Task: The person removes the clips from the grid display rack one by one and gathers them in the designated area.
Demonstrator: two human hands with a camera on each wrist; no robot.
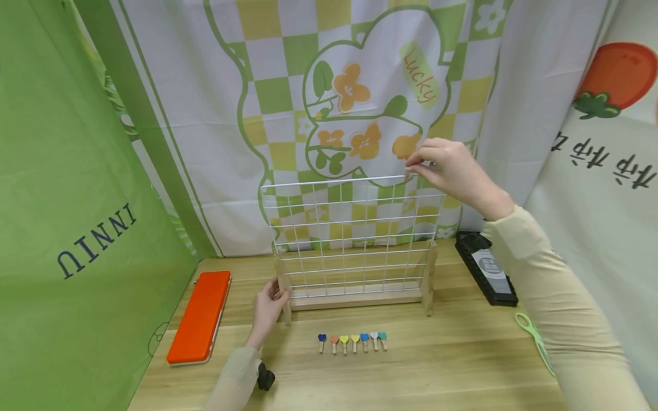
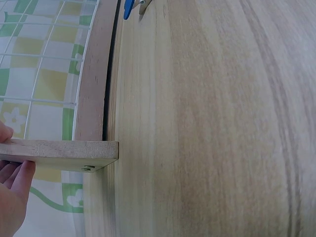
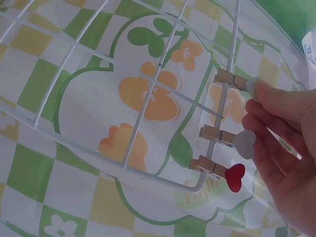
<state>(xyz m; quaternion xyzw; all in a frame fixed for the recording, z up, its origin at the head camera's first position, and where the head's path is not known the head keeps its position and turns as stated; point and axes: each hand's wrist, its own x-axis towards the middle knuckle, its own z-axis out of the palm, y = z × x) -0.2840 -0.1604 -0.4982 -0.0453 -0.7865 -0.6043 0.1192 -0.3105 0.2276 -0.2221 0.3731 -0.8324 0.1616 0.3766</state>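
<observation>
My right hand (image 1: 449, 165) is at the top right of a white wire grid (image 1: 329, 182), above the wooden stand (image 1: 354, 298) that carries it. In the right wrist view, thumb and fingertips pinch the pale heart of a small wooden clothespin (image 3: 232, 79) whose jaws sit over the edge wire. Beside it on that wire are a clothespin with a white heart (image 3: 243, 144) and one with a red heart (image 3: 235, 177). My left hand (image 1: 269, 308) grips the stand's left side upright (image 2: 64, 148), thumb on one face and fingers on the other.
Several heart clothespins (image 1: 355, 339) lie in a row before the stand, in dark blue, orange, yellow, blue, white and teal. An orange case (image 1: 200, 317) lies at the left. A black case (image 1: 485, 268) and green-handled scissors (image 1: 534, 337) are at the right. A patterned curtain (image 1: 221, 171) hangs behind.
</observation>
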